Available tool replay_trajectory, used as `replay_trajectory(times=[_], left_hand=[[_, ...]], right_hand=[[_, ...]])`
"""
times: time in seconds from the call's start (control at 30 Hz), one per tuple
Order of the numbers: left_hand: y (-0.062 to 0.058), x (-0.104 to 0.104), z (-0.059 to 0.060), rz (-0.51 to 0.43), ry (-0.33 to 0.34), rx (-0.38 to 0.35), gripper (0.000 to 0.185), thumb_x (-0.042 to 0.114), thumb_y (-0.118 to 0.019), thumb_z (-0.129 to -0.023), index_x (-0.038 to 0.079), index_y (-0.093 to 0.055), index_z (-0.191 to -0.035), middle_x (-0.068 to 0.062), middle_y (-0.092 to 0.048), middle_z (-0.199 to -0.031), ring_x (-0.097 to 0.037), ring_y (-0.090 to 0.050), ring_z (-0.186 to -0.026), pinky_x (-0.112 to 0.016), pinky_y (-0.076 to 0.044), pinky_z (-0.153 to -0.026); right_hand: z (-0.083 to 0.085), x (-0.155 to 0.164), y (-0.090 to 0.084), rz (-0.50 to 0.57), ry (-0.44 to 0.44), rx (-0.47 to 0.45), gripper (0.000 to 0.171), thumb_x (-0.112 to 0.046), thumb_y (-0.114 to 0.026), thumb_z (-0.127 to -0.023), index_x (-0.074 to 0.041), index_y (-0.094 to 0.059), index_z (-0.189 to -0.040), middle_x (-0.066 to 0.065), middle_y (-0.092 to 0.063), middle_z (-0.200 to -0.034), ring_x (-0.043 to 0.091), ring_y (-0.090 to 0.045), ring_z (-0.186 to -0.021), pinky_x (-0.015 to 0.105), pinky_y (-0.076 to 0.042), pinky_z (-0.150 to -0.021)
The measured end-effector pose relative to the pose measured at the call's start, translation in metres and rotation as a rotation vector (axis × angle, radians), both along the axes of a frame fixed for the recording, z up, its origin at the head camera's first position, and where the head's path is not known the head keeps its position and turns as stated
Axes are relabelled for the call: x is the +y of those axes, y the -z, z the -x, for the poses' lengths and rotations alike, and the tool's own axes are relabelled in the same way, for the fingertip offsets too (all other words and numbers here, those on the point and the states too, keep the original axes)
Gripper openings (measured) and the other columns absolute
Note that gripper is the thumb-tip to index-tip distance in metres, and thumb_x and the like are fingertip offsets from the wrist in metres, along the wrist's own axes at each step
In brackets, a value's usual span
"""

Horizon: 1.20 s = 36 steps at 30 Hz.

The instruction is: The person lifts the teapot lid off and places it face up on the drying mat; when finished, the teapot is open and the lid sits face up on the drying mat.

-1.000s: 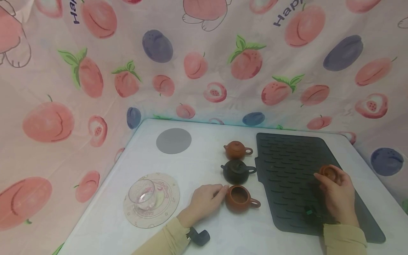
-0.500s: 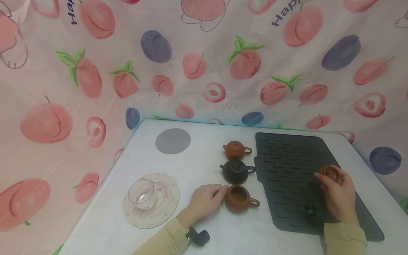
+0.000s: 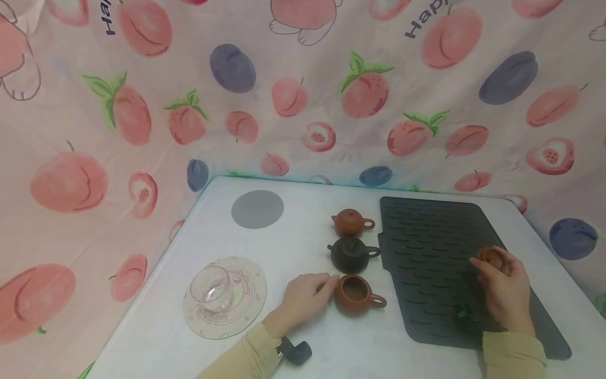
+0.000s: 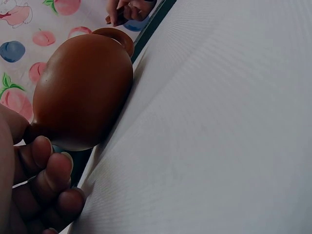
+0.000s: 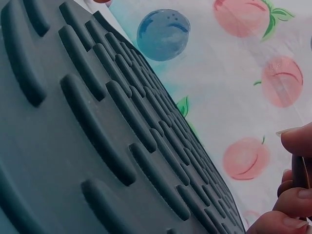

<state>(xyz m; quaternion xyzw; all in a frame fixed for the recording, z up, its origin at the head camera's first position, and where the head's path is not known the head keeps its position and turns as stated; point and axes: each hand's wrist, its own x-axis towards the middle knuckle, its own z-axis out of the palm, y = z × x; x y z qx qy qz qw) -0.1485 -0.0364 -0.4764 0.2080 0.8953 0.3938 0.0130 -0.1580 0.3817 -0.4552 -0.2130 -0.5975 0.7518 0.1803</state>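
The lidless reddish-brown teapot [image 3: 352, 306] stands on the white table with its mouth facing up. My left hand [image 3: 305, 300] is at its left side; in the left wrist view the thumb and forefinger pinch the short spout of the teapot [image 4: 83, 90]. Over the ribbed dark mat [image 3: 426, 252], my right hand [image 3: 508, 295] holds a small round brown teapot lid [image 3: 492, 258] between thumb and fingers. Only a thin dark edge of the lid [image 5: 300, 173] shows in the right wrist view, the rest hidden by the fingers.
Behind the lidless pot stand a black teapot [image 3: 349, 255] and a smaller brown teapot [image 3: 349, 223], both lidded, in a row. On the left, a clear glass cup [image 3: 210, 289] sits on a patterned round coaster [image 3: 253, 292]. A grey disc [image 3: 258, 209] lies farther back.
My right hand has shifted very slightly to the right with the lid. The left hand and the teapots have stayed where they were.
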Motion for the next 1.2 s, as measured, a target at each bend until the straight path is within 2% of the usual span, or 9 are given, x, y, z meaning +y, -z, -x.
replay_trajectory(times=[0.3,0.8,1.03,1.2], left_hand=[[0.0016,0.0006,0.0011,0.004,0.001,0.039,0.05,0.05,-0.04,-0.109,0.026,-0.051,-0.067,0.014,-0.045,-0.058,-0.005,-0.045,-0.057,-0.025,-0.035,-0.055],[0.0021,0.0009,0.0008,0.001,0.001,0.035,0.05,0.051,-0.039,-0.109,0.026,-0.052,-0.067,0.014,-0.046,-0.058,-0.006,-0.046,-0.058,-0.025,-0.036,-0.056],[0.0021,0.0007,0.001,-0.003,0.0,0.034,0.051,0.051,-0.039,-0.109,0.026,-0.052,-0.067,0.014,-0.046,-0.058,-0.006,-0.046,-0.058,-0.026,-0.036,-0.056],[0.0018,0.0009,0.0008,0.008,0.0,0.021,0.05,0.052,-0.038,-0.109,0.028,-0.053,-0.068,0.014,-0.047,-0.059,-0.005,-0.046,-0.058,-0.026,-0.036,-0.056]], right_hand=[[-0.0005,0.001,0.0003,0.007,0.015,-0.007,0.059,0.003,-0.08,-0.086,-0.02,-0.047,-0.129,-0.006,-0.056,-0.12,0.007,-0.053,-0.089,0.02,-0.044,-0.059],[-0.0019,0.0049,0.0006,-0.028,0.018,-0.017,0.053,0.004,-0.079,-0.087,-0.021,-0.05,-0.125,-0.007,-0.06,-0.115,0.006,-0.055,-0.078,0.02,-0.044,-0.056],[-0.0015,0.0055,0.0015,-0.046,0.047,-0.077,0.057,0.002,-0.079,-0.088,-0.024,-0.048,-0.129,-0.008,-0.054,-0.121,0.006,-0.054,-0.091,0.019,-0.045,-0.06],[-0.0007,0.0073,0.0034,-0.042,0.052,-0.08,0.058,0.002,-0.08,-0.087,-0.023,-0.048,-0.13,-0.009,-0.055,-0.122,0.005,-0.055,-0.094,0.019,-0.045,-0.061]])
